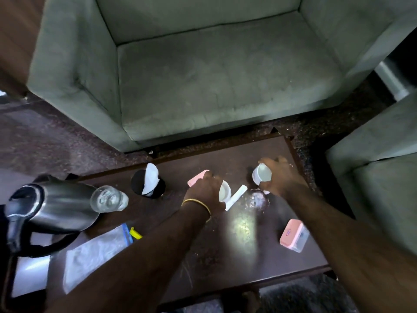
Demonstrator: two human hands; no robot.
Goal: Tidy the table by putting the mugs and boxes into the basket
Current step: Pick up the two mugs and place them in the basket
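My left hand grips a white mug tilted on its side above the dark wooden table. My right hand holds a second white mug, its mouth turned towards me, near the table's far right. A pink box sits just behind my left hand, partly hidden by it. Another pink-lidded clear box lies on the table at the near right. No basket shows in the view.
A steel kettle, a clear glass bottle, a black holder with white paper, a white stick-like piece and a plastic zip bag are on the table's left and middle. A grey sofa stands beyond, another seat at right.
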